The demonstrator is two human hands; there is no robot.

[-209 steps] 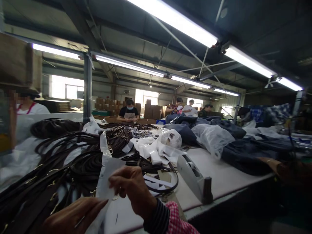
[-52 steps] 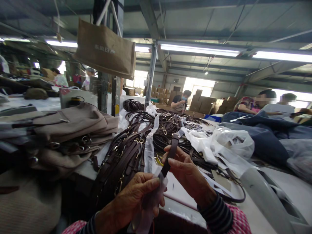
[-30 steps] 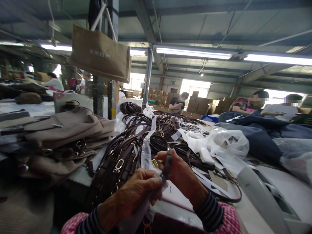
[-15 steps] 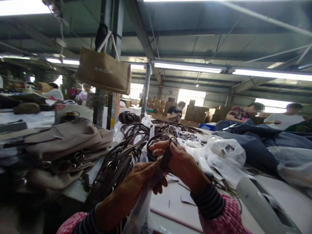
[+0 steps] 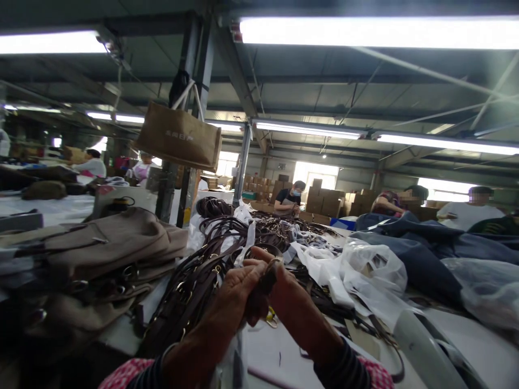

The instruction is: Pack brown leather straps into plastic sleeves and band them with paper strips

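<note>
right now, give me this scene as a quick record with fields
left hand: grip closed on brown strap
right hand: pinching same strap, beside the left
under hands: white table
left of hands: pile of straps, tan bags
right: plastic bags, blue fabric
overhead: hanging jute bag

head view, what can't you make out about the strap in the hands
Head view: strap, mostly hidden between the left hand and right hand.
Head view: clear plastic below them, cut off by bottom edge.
Head view: print on hanging bag, too small, blurred.
</note>
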